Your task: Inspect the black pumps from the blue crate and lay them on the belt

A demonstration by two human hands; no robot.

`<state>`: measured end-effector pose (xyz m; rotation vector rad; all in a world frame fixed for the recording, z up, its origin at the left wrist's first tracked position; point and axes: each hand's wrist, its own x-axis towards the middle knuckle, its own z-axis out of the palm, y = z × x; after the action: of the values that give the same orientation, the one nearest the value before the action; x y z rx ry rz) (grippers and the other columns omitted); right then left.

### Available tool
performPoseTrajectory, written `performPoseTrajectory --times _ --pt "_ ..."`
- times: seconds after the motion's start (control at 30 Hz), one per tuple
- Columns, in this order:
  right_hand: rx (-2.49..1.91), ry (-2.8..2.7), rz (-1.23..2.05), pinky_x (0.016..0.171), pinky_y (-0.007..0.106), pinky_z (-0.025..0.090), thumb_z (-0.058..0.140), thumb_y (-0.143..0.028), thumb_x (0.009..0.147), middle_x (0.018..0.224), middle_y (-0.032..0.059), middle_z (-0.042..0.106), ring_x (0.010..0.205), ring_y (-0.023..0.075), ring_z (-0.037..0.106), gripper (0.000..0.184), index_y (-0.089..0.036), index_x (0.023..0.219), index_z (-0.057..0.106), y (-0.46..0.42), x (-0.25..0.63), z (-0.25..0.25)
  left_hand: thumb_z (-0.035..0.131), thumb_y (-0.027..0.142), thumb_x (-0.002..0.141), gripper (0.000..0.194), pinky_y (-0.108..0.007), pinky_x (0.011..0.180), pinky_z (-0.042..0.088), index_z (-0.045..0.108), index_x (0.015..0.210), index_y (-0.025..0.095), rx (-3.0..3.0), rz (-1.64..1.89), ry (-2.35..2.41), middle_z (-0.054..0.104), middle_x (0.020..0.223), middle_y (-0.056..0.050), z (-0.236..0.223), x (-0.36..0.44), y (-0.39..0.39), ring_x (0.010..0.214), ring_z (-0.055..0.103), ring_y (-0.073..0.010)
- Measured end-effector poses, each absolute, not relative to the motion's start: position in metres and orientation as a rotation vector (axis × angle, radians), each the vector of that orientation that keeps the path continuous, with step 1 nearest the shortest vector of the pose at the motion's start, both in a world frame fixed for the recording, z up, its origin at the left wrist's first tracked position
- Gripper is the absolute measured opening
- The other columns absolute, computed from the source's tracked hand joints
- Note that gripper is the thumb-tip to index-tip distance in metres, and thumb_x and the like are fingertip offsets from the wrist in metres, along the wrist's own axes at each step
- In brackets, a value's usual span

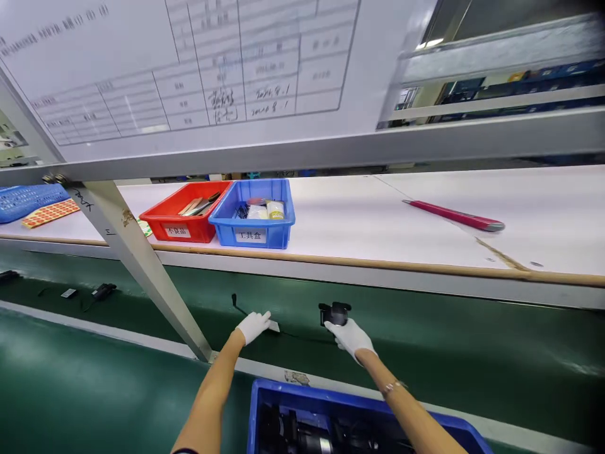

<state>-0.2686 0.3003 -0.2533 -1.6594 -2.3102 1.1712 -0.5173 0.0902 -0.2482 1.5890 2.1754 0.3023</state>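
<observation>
White shelf (340, 221) w/ tan edge (331, 259) above green surface (94, 384); grey rail (302, 151) & slanted post (142, 265) in front; light strip (429, 44), bkgd top R.

My left hand (254, 326) and right hand (352, 337) wear matt white cloth gloves. The black device (337, 314) in my right appears to be plastic, with a slight sheen. I note smooth plastic on the red tray (203, 231), blue tray (276, 236) and blue crate (321, 393). The frame (302, 151) is pale metal, scuffed in places; the sheet (127, 69), paper with glossy reflections. The desk (449, 347) is smooth, green, softly glossy.
</observation>
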Motion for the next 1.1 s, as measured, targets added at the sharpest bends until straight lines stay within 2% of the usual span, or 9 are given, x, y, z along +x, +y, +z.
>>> performPoseTrajectory --times 0.1,0.23,0.3,0.4,0.57,0.67,0.8,0.93,1.1 --pt "-1.775 -2.399 1.223 0.085 0.039 0.061 0.066 -0.04 0.101 0.117 0.0077 0.07 0.098 0.0203 0.071 0.032 -0.016 0.121 0.066 0.302 -0.305 -0.282 0.066 0.038 0.098 0.04 -0.056 0.109 0.049 0.061 0.133 0.02 1.397 0.367 2.359 0.058 0.144 -0.011 -0.282 -0.513 0.053 0.129 0.059 -0.0294" --pt "-1.813 -2.518 1.244 0.09 0.042 0.06 0.068 -0.036 0.1 0.125 0.0089 0.068 0.106 0.0226 0.07 0.032 -0.017 0.125 0.065 0.299 -0.328 -0.295 0.065 0.034 0.097 0.042 -0.06 0.119 0.039 0.06 0.136 0.019 1.063 0.544 2.537 0.051 0.155 -0.014 -0.292 -0.497 0.0 0.141 0.05 -0.0327" --pt "-1.732 -2.579 1.256 0.09 0.042 0.061 0.068 -0.036 0.1 0.125 0.009 0.068 0.106 0.023 0.07 0.033 -0.017 0.126 0.065 0.298 -0.333 -0.291 0.057 0.03 0.099 0.038 -0.053 0.122 0.038 0.063 0.135 0.017 0.907 0.672 2.562 0.05 0.157 -0.015 -0.285 -0.483 -0.026 0.143 0.05 -0.0307" --pt "-1.52 -2.664 1.245 0.09 0.043 0.061 0.067 -0.037 0.1 0.126 0.0091 0.068 0.107 0.0231 0.069 0.034 -0.017 0.127 0.064 0.29 -0.33 -0.278 0.046 0.03 0.099 0.038 -0.04 0.123 0.039 0.067 0.13 0.018 0.745 0.892 2.54 0.059 0.15 -0.013 -0.264 -0.451 -0.063 0.141 0.054 -0.0246" --pt "-1.113 -2.829 1.189 0.09 0.041 0.06 0.062 -0.04 0.103 0.122 0.008 0.07 0.102 0.0208 0.07 0.03 -0.018 0.124 0.066 0.216 -0.28 -0.264 0.032 0.043 0.104 0.046 -0.042 0.121 0.042 0.064 0.132 0.023 0.528 1.176 2.5 0.063 0.144 -0.008 -0.225 -0.374 -0.111 0.135 0.058 -0.0224" --pt "-0.895 -2.983 1.16 0.091 0.042 0.06 0.063 -0.039 0.103 0.116 0.0067 0.072 0.1 0.0205 0.071 0.027 -0.017 0.117 0.069 0.138 -0.243 -0.269 0.039 0.045 0.101 0.043 -0.044 0.122 0.041 0.065 0.129 0.025 0.436 1.345 2.382 0.062 0.144 -0.008 -0.212 -0.327 -0.125 0.135 0.057 -0.0242" --pt "-0.685 -3.119 1.037 0.103 0.052 0.055 0.069 -0.036 0.099 0.137 0.0106 0.064 0.121 0.0275 0.065 0.04 -0.018 0.134 0.062 0.059 -0.237 -0.285 0.052 0.044 0.096 0.034 -0.045 0.121 0.038 0.07 0.116 0.024 0.339 1.509 2.178 0.066 0.134 -0.01 -0.206 -0.292 -0.128 0.131 0.058 -0.0286" --pt "-0.619 -3.152 0.91 0.099 0.05 0.057 0.068 -0.036 0.099 0.134 0.0104 0.065 0.116 0.0265 0.067 0.041 -0.018 0.135 0.061 0.036 -0.254 -0.288 0.054 0.041 0.094 0.029 -0.044 0.122 0.035 0.071 0.111 0.024 0.342 1.524 2.123 0.067 0.131 -0.01 -0.2 -0.296 -0.135 0.131 0.056 -0.0296" --pt "-0.537 -3.057 0.746 0.097 0.048 0.058 0.067 -0.037 0.1 0.131 0.0102 0.066 0.112 0.0252 0.068 0.04 -0.018 0.135 0.061 0.042 -0.225 -0.261 0.059 0.046 0.092 0.037 -0.041 0.124 0.03 0.065 0.121 0.023 0.256 1.527 1.945 0.061 0.142 -0.011 -0.188 -0.321 -0.137 0.138 0.051 -0.0277"
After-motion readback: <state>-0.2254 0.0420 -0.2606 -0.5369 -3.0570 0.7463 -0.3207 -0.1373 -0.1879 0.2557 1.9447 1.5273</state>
